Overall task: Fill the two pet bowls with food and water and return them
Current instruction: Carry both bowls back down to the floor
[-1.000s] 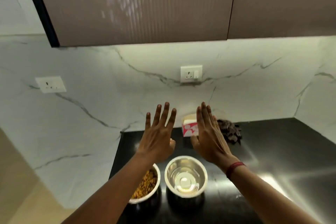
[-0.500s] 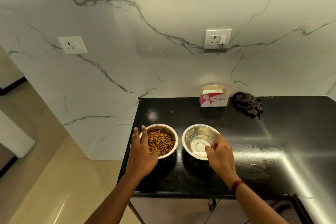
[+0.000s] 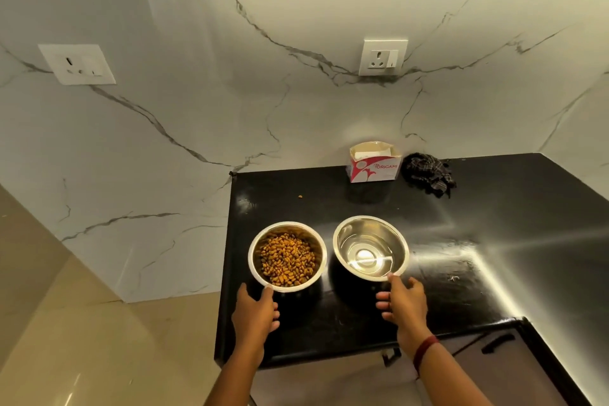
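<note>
Two steel pet bowls stand side by side on the black counter (image 3: 494, 208), near its front left corner. The left bowl (image 3: 253, 259) holds brown kibble (image 3: 286, 259). The right bowl (image 3: 362, 228) holds clear water. My left hand (image 3: 255, 311) grips the near side of the kibble bowl, thumb on the rim and fingers curled against its dark outer wall. My right hand (image 3: 405, 303) grips the near side of the water bowl the same way, thumb tip on the rim. Both bowls sit on the counter.
A red and white tissue box (image 3: 374, 163) and a crumpled dark cloth (image 3: 428, 171) sit at the back by the marble wall. One loose kibble piece (image 3: 300, 196) lies behind the bowls. The counter's left edge drops to a beige floor (image 3: 82, 339). Cabinet handles (image 3: 494, 343) show below.
My hands came down from held up and open in front of the wall to the bowls' near sides, and now grip them. The view tilted down.
</note>
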